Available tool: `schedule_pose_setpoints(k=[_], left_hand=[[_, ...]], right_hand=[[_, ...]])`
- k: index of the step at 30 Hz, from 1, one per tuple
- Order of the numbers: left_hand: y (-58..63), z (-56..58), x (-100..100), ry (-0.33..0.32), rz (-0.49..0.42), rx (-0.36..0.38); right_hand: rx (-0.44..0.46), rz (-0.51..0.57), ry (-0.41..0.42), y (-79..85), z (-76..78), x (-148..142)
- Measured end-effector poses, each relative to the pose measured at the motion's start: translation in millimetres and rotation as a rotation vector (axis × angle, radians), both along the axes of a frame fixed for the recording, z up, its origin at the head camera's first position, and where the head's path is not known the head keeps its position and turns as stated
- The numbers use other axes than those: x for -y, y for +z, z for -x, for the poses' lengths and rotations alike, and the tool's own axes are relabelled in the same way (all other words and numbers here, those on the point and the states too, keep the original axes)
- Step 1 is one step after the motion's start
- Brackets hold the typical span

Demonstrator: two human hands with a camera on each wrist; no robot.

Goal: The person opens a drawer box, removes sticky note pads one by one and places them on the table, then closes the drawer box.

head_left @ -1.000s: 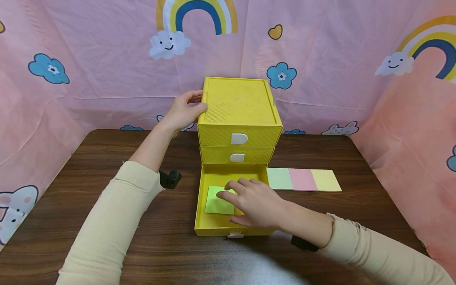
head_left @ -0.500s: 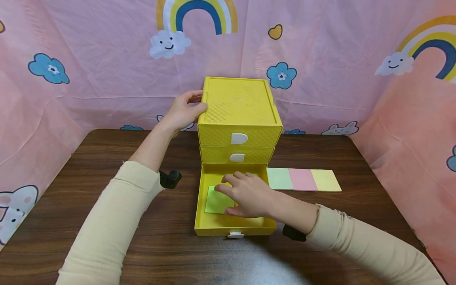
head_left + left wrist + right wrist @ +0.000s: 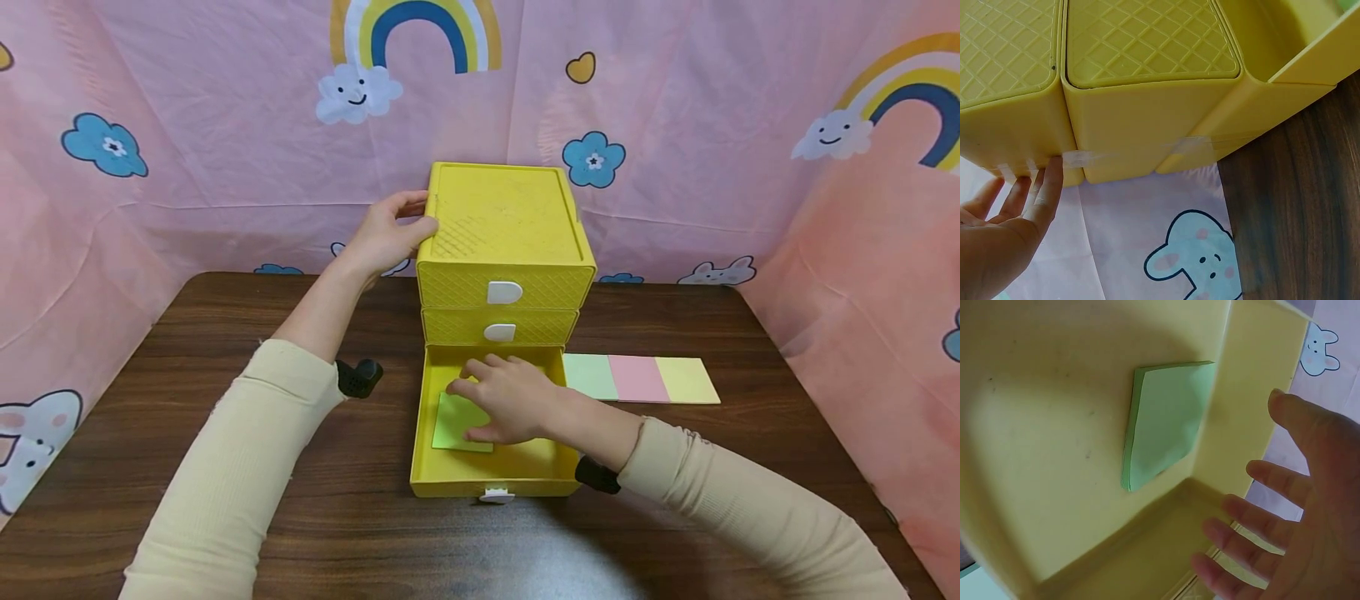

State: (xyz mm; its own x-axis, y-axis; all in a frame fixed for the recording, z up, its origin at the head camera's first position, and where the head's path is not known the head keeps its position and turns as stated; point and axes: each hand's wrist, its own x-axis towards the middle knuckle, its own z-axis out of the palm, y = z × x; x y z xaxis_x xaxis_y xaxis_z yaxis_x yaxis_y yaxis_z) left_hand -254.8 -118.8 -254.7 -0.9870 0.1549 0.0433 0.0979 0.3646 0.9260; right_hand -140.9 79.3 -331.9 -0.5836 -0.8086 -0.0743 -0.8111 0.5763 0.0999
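A yellow plastic drawer cabinet [image 3: 502,212] stands on the table, its bottom drawer [image 3: 450,469] pulled out. My left hand [image 3: 386,237] rests on the cabinet's upper left edge, thumb on top; in the left wrist view its fairly straight fingers touch the side wall. Inside the drawer lies a green sticky note pad [image 3: 452,427], seen as a thin stack in the right wrist view [image 3: 1166,419]. Over the drawer, my right hand [image 3: 513,404] spreads its loosely bent fingers above the pad, partly covering it in the head view. In the right wrist view, hand and pad are apart.
To the right of the drawer lies a row of mint, pink and yellow paper pads [image 3: 637,379] on the dark wooden table [image 3: 330,517]. The two upper drawers [image 3: 457,286] are closed, with white handles. A pink patterned cloth [image 3: 247,150] hangs behind and at the sides.
My right hand has moved left and slightly deeper over the drawer, toward the green pad. My left hand, the cabinet and the pad have stayed in place.
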Motion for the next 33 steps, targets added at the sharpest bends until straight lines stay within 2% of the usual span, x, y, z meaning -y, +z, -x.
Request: schedule_pose_setpoints(k=[12, 18, 24, 33], left_hand=[[-1.5, 1.4, 0.1, -0.006, -0.015, -0.011], [-1.3, 1.4, 0.9, -0.011, -0.012, -0.006], [-0.9, 1.5, 1.1, -0.015, -0.024, -0.003], [-0.6, 0.1, 0.4, -0.013, -0.031, -0.005]], right_hand=[[0.055, -0.116, -0.025, -4.9, 8.5, 17.7], [0.087, -0.181, -0.028, -12.4, 9.0, 27.1], [0.064, -0.233, -0.028, -22.4, 9.8, 33.1], [0.049, -0.289, -0.027, -26.5, 12.7, 37.4]])
